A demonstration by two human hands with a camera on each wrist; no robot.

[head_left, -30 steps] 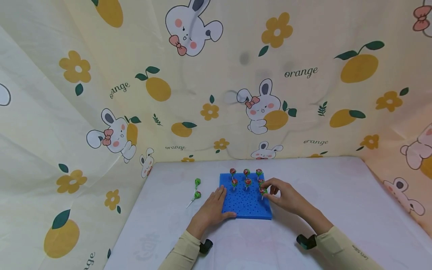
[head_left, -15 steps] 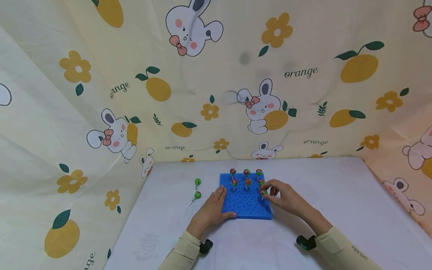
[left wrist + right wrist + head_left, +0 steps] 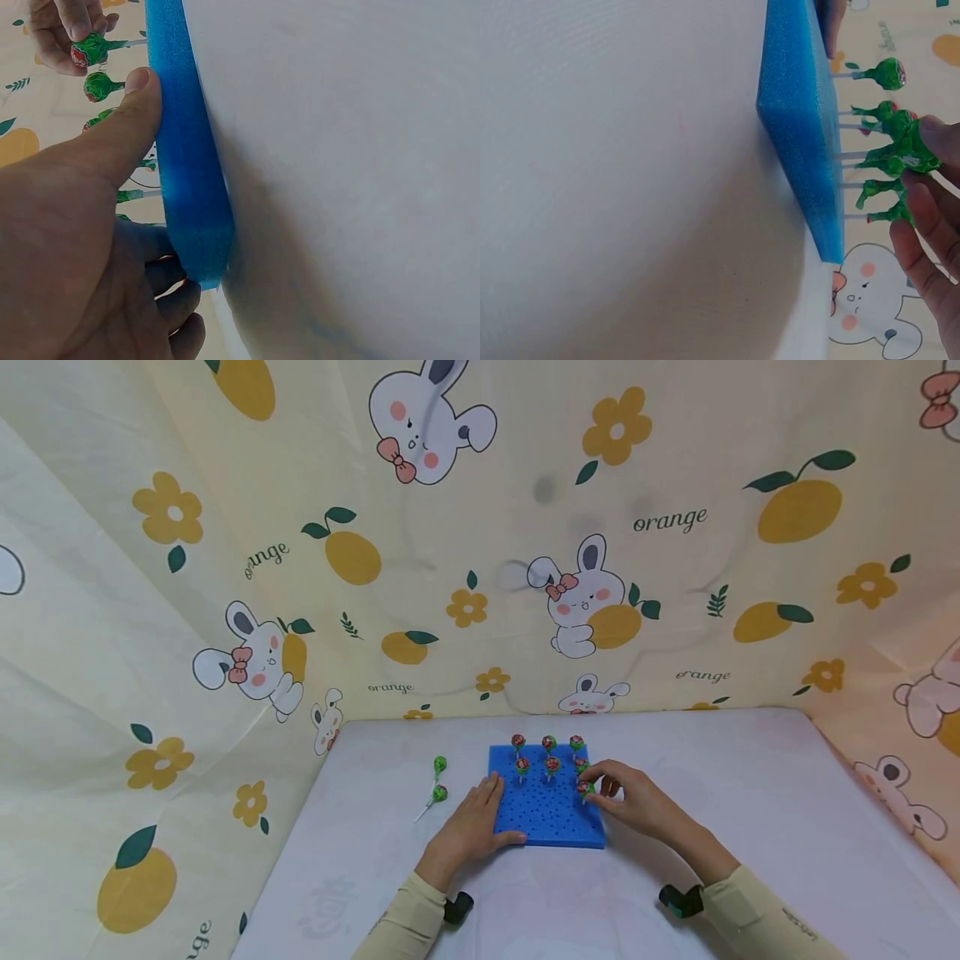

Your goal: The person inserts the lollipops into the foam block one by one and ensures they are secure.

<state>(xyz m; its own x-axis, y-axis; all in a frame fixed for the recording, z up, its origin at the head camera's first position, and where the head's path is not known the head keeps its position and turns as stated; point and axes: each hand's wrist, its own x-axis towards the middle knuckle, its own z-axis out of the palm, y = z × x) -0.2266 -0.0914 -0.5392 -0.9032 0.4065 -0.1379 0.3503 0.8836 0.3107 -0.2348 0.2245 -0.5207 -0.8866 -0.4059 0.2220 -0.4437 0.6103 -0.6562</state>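
A blue foam board (image 3: 547,818), dotted with small holes, lies on the table. My left hand (image 3: 472,821) rests against its left side, thumb on the near edge and fingers spread along the left edge. At the board's right side, my right hand (image 3: 633,797) pinches a lollipop (image 3: 584,788) by its green-and-red wrapped head between thumb and fingers. This lollipop's stick points down to the board; in the right wrist view it overlaps neighbouring lollipops. Several more lollipops (image 3: 552,765) stand upright in two rows behind it, the rightmost partly hidden by my fingers.
Two loose lollipops lie left of the board, one farther back (image 3: 439,764) and one nearer (image 3: 438,793) with its stick toward me. The white-covered table (image 3: 360,868) meets a patterned curtain (image 3: 465,552) at the back and sides.
The pinched lollipop's head has sunk very slightly toward the board. My left hand and the board have stayed in place.
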